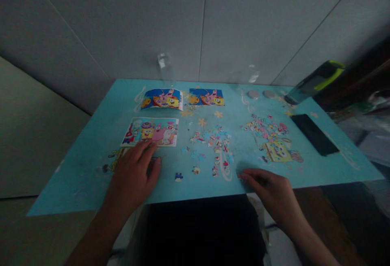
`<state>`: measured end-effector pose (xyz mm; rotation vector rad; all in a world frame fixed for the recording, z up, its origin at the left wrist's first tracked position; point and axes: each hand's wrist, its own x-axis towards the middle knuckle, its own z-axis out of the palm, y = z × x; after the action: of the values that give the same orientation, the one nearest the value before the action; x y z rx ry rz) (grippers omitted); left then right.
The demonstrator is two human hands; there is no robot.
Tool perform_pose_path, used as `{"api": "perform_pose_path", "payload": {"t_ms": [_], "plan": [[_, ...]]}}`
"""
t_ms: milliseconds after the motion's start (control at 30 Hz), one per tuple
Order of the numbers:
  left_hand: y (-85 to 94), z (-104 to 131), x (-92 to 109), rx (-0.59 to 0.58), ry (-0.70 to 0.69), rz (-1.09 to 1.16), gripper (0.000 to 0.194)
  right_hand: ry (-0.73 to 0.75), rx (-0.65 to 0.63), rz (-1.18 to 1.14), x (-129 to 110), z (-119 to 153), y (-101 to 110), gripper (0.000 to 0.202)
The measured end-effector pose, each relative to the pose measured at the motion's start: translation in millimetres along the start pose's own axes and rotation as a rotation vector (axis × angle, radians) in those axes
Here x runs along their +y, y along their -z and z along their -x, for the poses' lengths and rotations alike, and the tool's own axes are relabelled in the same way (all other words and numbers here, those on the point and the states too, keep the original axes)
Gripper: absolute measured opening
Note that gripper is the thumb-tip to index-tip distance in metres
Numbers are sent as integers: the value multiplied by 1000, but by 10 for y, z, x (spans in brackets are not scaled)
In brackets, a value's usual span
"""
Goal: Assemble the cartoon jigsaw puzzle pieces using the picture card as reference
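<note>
My left hand (134, 174) rests at the table's left, fingers loosely stretched and thumb apart. Its fingertips reach the lower edge of a cartoon picture sheet (161, 131). Near the front edge, my right hand (271, 188) pinches a small jigsaw puzzle piece, mostly hidden by the fingertips. Loose puzzle pieces (225, 146) lie scattered between my hands. Closer to me are a dark blue and white piece (178, 177), a pale piece (196, 170) and a short joined strip (215, 171). Another heap of pieces (265, 127) lies farther right.
At the back lie a curled picture sheet (163, 98) and a flat blue picture (207, 97). Two clear jars (166, 68) (253, 75) stand by the wall, with two round lids (253, 94) nearby. A bottle (315, 82) and black phone (314, 134) are on the right.
</note>
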<state>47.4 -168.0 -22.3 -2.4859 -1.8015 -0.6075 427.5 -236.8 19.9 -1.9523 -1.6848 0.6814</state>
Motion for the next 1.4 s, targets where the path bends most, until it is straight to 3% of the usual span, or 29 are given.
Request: {"api": "perform_pose_path", "payload": {"t_ms": [200,400,500,533,600,733,833,967,1067,1200,1300,1400], "plan": [[0,-7,0,10,8,-3,48,60,-21,123,94,37,92,26],[44,-17,57,-1,8,-11,46,404,-23,38,258,34,224,18],[57,-15,59,-3,15,0,46,526,122,-37,426,245,184,21],[56,-14,53,0,16,6,46,598,158,-72,479,352,131,26],[45,-15,38,12,10,23,47,846,64,-131,558,574,-45,32],[34,-21,43,21,-1,28,46,689,-166,172,619,831,-552,30],[47,-32,75,22,5,5,43,688,-157,228,645,824,-842,32],[64,-44,109,33,18,-6,43,728,-147,226,722,803,-975,31],[69,-39,122,34,16,-3,43,710,-156,211,752,856,-909,37],[65,-29,129,38,14,1,43,718,-338,107,616,834,-583,42],[59,-23,125,26,23,-3,43,701,-214,80,394,681,-286,47],[51,-15,106,12,29,-4,43,580,44,81,144,481,-121,41]]}}
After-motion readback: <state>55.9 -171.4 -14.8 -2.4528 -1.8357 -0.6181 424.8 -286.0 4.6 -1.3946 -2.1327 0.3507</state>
